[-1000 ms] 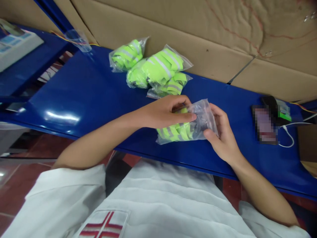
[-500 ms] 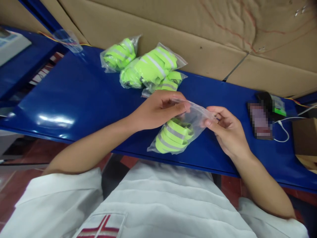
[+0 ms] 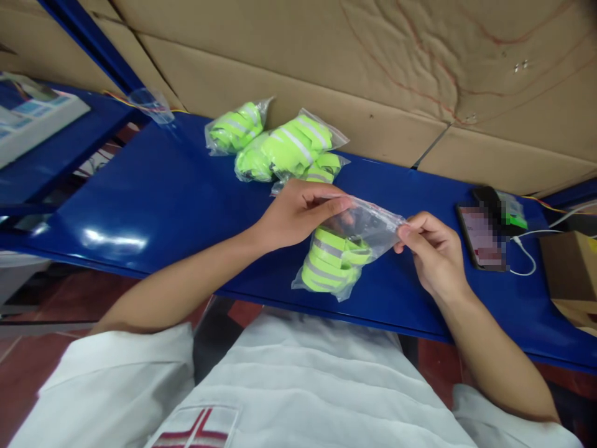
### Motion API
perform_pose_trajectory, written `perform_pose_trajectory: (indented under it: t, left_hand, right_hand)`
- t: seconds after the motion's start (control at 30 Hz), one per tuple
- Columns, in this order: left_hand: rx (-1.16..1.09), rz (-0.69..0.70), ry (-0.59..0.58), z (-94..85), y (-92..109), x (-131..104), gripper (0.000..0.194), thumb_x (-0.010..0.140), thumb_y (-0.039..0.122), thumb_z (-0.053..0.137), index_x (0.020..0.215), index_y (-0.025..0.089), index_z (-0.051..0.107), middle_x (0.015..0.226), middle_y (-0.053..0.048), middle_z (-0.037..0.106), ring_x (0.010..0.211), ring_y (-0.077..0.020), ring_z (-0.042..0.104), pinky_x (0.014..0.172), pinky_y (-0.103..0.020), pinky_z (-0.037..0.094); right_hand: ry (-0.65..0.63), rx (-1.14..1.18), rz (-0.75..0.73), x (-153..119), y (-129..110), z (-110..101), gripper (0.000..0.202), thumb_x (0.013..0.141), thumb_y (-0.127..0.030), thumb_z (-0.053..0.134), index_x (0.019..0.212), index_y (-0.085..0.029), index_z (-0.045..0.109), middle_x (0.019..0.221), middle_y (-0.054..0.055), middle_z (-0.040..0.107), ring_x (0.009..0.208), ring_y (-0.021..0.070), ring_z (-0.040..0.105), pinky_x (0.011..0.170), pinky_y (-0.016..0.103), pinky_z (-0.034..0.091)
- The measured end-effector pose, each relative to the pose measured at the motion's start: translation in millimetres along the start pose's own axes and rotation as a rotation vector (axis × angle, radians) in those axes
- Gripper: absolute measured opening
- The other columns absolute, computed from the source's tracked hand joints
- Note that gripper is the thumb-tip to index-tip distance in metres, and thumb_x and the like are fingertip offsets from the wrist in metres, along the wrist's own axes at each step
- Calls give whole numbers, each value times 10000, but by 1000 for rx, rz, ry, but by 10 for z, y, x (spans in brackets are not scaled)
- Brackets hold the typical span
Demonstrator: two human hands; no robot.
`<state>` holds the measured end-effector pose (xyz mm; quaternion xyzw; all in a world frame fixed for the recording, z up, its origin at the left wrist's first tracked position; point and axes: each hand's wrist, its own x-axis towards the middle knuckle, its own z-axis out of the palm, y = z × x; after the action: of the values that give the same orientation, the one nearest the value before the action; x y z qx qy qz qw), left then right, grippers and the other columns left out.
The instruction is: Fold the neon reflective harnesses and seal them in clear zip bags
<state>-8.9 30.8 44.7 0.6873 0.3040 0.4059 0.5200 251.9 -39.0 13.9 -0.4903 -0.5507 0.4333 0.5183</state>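
A clear zip bag [image 3: 377, 229] is stretched between my two hands over the front of the blue table. Inside its lower part lies a folded neon-yellow reflective strap [image 3: 329, 260] with grey bands. My left hand [image 3: 303, 211] is closed on the bag's top edge at the left, thumb on the near side. At the other end of that edge, my right hand [image 3: 431, 252] pinches the corner between thumb and fingers. Beyond my left hand sits a pile of filled bags [image 3: 291, 146] with the same neon-yellow strapping; my left hand partly covers the nearest one.
The blue table [image 3: 181, 186] runs up to a cardboard panel [image 3: 280, 62]. A clear plastic cup [image 3: 152, 106] stands at the back left. To the right are a phone [image 3: 480, 236], a white cable [image 3: 532, 258], a black item and a cardboard box [image 3: 569, 267].
The bag's top edge is pulled straighter, my right hand having moved slightly away from my left. The whole view has shifted a little, so the table appears lower.
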Motion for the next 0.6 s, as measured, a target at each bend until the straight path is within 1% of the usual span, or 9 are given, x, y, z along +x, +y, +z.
perform_pose_trajectory:
  t: [0.13,0.27,0.43,0.53,0.6]
  left_hand:
    - [-41,3,-29,29,-17,-10,287,938,390,751,923,110,814,844,-67,812,741,-150,752,664,-190,581]
    - [-54,14,-37,53,-24,-34,283,936,392,755,941,115,813,837,-64,809,745,-145,746,661,-184,568]
    - [-51,40,-57,70,-26,-58,289,936,406,753,941,122,808,843,-64,805,744,-149,736,669,-200,565]
    - [-64,34,-65,89,-31,-59,286,937,406,749,936,125,804,833,-58,799,740,-148,734,673,-203,565]
    - [-74,38,-67,108,-31,-62,262,939,380,748,913,125,800,822,-51,797,734,-138,728,676,-193,558]
  right_hand:
    - [-70,-19,10,1,16,13,172,953,-390,748,893,-234,711,738,-21,690,679,135,610,671,278,470]
    - [-38,-57,-17,-3,10,31,177,931,-366,778,850,-229,702,680,-37,644,625,112,554,611,251,418]
    - [-84,-35,2,-12,-19,55,183,952,-404,747,908,-235,694,720,-32,648,651,116,566,622,254,411]
    - [-63,-78,0,-25,-23,60,215,934,-405,768,861,-223,682,682,-40,600,613,104,506,591,249,367]
    - [-64,-65,-4,-35,-21,59,238,928,-410,774,836,-218,667,688,-41,582,615,100,485,591,248,354]
